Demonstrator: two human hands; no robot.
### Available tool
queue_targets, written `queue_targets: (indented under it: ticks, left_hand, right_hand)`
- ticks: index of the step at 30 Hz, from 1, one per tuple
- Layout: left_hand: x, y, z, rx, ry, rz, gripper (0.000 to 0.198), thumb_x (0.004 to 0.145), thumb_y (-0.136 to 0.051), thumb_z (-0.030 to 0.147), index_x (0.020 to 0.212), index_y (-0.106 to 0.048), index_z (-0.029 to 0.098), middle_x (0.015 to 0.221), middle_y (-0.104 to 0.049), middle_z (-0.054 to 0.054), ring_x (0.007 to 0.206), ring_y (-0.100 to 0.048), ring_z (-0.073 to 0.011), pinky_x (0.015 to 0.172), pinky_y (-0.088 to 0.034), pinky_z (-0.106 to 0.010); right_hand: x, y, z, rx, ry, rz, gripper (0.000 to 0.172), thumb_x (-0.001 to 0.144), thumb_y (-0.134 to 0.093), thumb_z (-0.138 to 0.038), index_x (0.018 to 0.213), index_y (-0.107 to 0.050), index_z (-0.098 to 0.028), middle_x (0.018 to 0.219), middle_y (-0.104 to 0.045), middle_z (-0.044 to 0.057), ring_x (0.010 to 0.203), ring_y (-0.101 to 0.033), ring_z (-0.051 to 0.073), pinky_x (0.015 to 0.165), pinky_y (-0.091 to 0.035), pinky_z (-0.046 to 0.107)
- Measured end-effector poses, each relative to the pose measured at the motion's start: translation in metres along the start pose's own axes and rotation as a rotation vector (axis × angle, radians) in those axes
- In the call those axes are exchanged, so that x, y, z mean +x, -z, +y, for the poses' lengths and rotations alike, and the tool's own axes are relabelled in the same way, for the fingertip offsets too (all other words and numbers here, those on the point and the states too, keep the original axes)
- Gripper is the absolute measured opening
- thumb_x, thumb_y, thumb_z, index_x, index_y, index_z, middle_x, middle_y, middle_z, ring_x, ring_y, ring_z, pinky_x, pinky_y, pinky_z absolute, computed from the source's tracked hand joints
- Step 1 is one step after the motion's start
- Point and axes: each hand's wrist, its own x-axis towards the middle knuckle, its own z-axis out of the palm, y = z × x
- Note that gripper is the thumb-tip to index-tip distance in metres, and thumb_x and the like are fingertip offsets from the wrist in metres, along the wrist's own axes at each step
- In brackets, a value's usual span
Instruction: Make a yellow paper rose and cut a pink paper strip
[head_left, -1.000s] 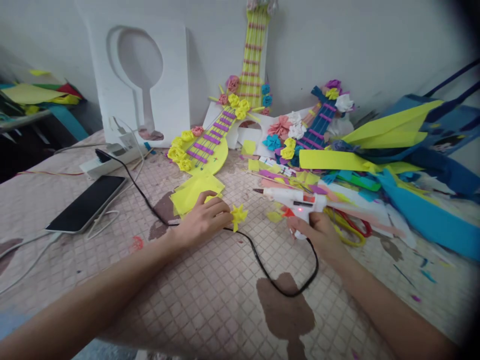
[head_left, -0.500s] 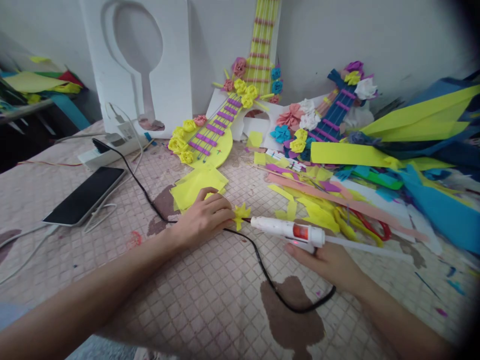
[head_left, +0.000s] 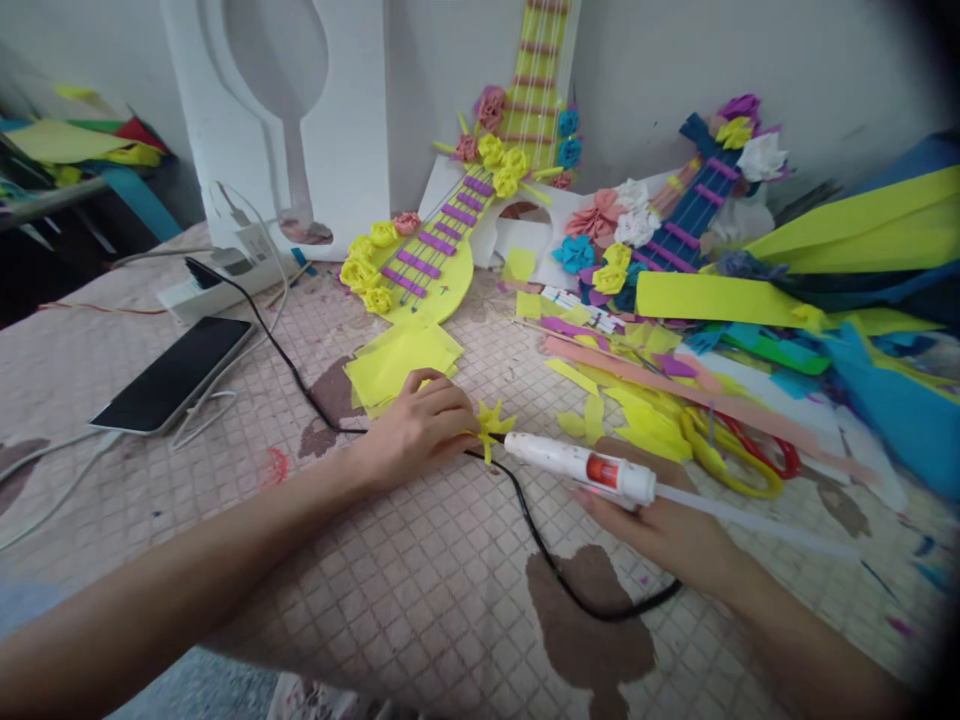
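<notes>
Between the fingers of my left hand (head_left: 426,425) is a small yellow paper flower (head_left: 492,428), its pointed petals spread outward. My right hand (head_left: 667,530) is wrapped round a white glue gun (head_left: 577,467), whose dark nozzle meets the flower's middle. A long translucent glue stick (head_left: 750,517) juts from the gun's back end. Just beyond my left hand lies a stack of yellow paper squares (head_left: 405,360). The gun's black cord (head_left: 540,540) loops over the tabletop below both hands.
A black-screened phone (head_left: 172,378) and a white power strip (head_left: 187,298) lie at left. Flower-trimmed yellow (head_left: 442,270) and blue (head_left: 690,220) paper guitars stand at the back. Paper scraps (head_left: 652,420) and yellow-handled scissors (head_left: 727,465) clutter the right, beneath crepe paper strips (head_left: 847,240).
The view has shifted slightly. Both hands keep their grips, and the nozzle stays at the flower while the gun tilts a little more downward at its back end.
</notes>
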Motion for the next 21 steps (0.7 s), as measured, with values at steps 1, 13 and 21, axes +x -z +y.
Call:
queue_targets:
  ticks: [1, 13, 21]
  left_hand:
    - [0.0, -0.001, 0.0, -0.001, 0.003, 0.004, 0.015, 0.092, -0.051, 0.03, 0.089, -0.063, 0.02, 0.088, -0.064, -0.002, 0.086, -0.055, -0.0147, 0.094, -0.033, -0.036]
    - [0.001, -0.001, 0.005, -0.054, 0.042, -0.012, 0.014, 0.091, -0.052, 0.029, 0.089, -0.063, 0.021, 0.088, -0.064, -0.002, 0.086, -0.057, -0.0147, 0.096, -0.032, -0.036]
    - [0.001, -0.002, 0.006, -0.06, 0.051, -0.007, 0.011, 0.09, -0.053, 0.026, 0.087, -0.062, 0.02, 0.087, -0.064, -0.001, 0.085, -0.057, -0.0139, 0.094, -0.033, -0.035]
  right_hand:
    - [0.0, 0.0, 0.0, -0.001, 0.007, 0.005, 0.016, 0.086, -0.053, -0.029, 0.072, -0.049, -0.023, 0.067, -0.055, -0.002, 0.06, -0.053, 0.014, 0.055, -0.042, 0.027]
    - [-0.008, 0.0, 0.001, -0.059, 0.04, 0.003, 0.005, 0.085, -0.054, -0.029, 0.085, -0.055, -0.024, 0.076, -0.061, 0.001, 0.067, -0.059, 0.016, 0.056, -0.046, 0.028]
    - [-0.014, -0.001, 0.005, -0.039, 0.062, -0.008, 0.011, 0.082, -0.058, -0.025, 0.093, -0.057, -0.025, 0.084, -0.064, 0.001, 0.074, -0.062, 0.016, 0.061, -0.049, 0.027]
